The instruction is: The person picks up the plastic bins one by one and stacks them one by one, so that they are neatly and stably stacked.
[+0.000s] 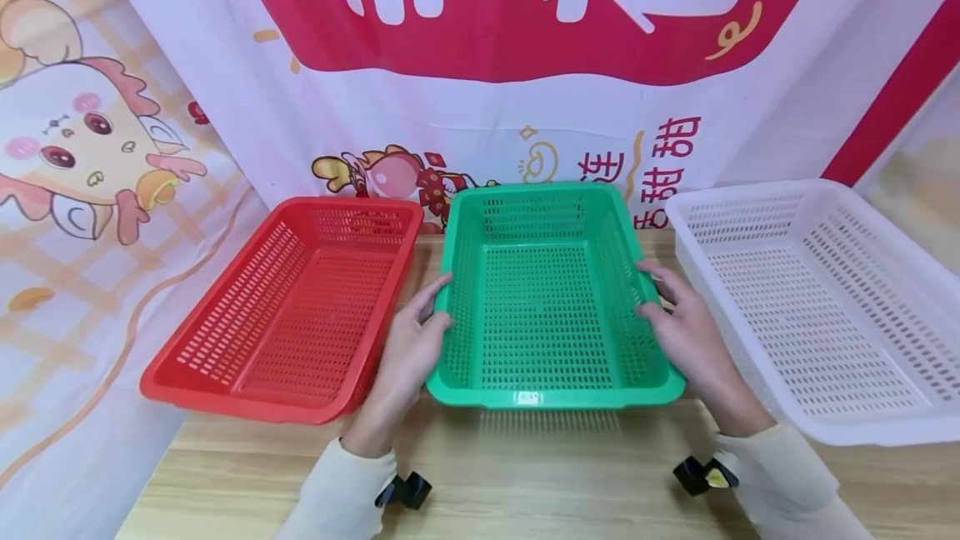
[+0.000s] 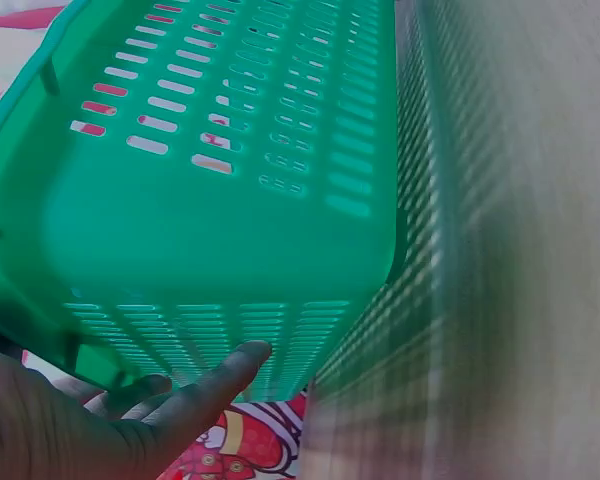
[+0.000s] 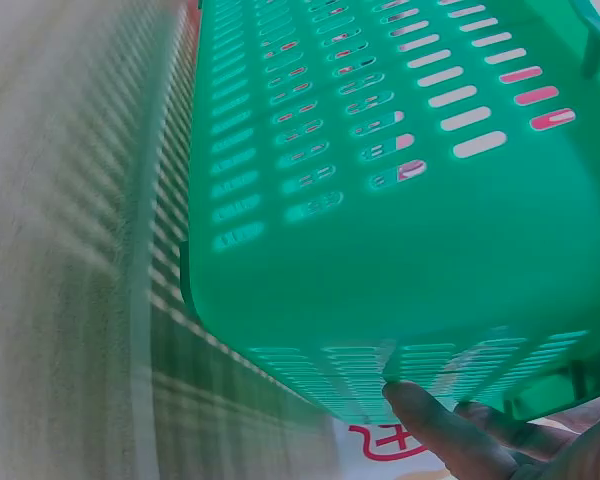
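A green plastic basket [image 1: 557, 398] with slotted walls is in the middle of the table. My left hand [image 1: 408, 344] holds its left side at the rim, and my right hand [image 1: 690, 332] holds the right side. The left wrist view shows the left hand [image 2: 110, 420] below the rim with a finger along the slotted wall. Likewise, in the right wrist view, fingers of the right hand [image 3: 480, 440] touch the opposite wall. Nothing lies inside the basket. Whether its base touches the table is unclear.
To the left stands a red basket [image 1: 247, 408], close to the left forearm. A white basket [image 1: 810, 432] is at the right, beside the right forearm. All are on a wooden table [image 1: 525, 490], with a printed cloth [image 1: 480, 123] hanging behind.
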The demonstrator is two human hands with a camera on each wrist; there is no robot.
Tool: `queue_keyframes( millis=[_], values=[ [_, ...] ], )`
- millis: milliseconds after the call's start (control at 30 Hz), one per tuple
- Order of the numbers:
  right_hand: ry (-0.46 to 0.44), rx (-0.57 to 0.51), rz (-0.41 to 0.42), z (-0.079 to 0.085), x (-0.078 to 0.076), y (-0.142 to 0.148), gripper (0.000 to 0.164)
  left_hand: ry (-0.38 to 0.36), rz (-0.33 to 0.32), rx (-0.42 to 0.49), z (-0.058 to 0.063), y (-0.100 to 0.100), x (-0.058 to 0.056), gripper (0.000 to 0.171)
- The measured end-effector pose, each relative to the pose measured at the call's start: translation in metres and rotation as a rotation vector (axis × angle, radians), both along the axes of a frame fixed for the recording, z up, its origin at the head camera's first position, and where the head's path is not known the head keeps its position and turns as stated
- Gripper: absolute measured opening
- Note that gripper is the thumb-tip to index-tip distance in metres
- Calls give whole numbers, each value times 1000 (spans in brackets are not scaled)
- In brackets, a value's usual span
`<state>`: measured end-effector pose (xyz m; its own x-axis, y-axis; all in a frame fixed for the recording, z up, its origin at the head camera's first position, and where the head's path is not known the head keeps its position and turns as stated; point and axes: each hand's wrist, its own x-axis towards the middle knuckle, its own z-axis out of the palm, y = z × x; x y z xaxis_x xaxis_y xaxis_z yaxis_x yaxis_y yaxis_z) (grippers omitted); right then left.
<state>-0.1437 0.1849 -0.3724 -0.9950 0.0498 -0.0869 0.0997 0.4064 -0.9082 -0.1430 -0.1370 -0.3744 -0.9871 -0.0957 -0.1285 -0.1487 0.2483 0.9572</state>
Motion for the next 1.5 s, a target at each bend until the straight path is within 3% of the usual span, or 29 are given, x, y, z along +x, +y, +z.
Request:
queue_keyframes(
  millis=[267, 500, 867, 1200, 1500],
  values=[
    [25, -7, -5, 12, 6, 0, 64, -23, -4, 12, 16, -3, 12, 62],
    [43, -50, 13, 24, 12, -2, 63, 18, -12, -12, 33, -10, 21, 61],
    [79, -139, 48, 49, 19, -12, 60, 11, -63, -58, 73, -36, 34, 62],
    [142, -162, 122, 74, 18, -45, 56, 15, -98, -177, 102, -82, 40, 63],
    [137, -251, 181, 85, 12, -79, 55, 37, -127, -259, 114, -130, 39, 63]
  ],
)
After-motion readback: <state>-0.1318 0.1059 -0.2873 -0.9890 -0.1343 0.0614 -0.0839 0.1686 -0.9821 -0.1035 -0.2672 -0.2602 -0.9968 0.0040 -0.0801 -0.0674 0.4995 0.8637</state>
